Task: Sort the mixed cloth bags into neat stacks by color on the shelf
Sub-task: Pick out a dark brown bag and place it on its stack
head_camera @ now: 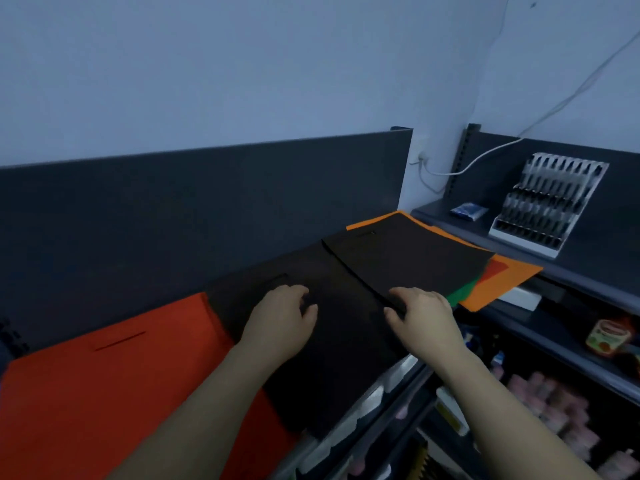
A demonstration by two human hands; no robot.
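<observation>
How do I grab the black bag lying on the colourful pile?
Probably pinch its near left corner, coming from the front. The black bag lies flat on the pile of coloured bags, so only its edges give purchase; the right hand pinches that corner.

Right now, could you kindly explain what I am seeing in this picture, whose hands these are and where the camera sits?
There is no machine here. One camera worn on a person's head looks down at their own bare hands over a shelf. A red bag lies at the left, and a black bag lies in the middle under the resting left hand. The right hand pinches the near edge of a second black bag, which tops a mixed pile showing orange bags and a green bag.
</observation>
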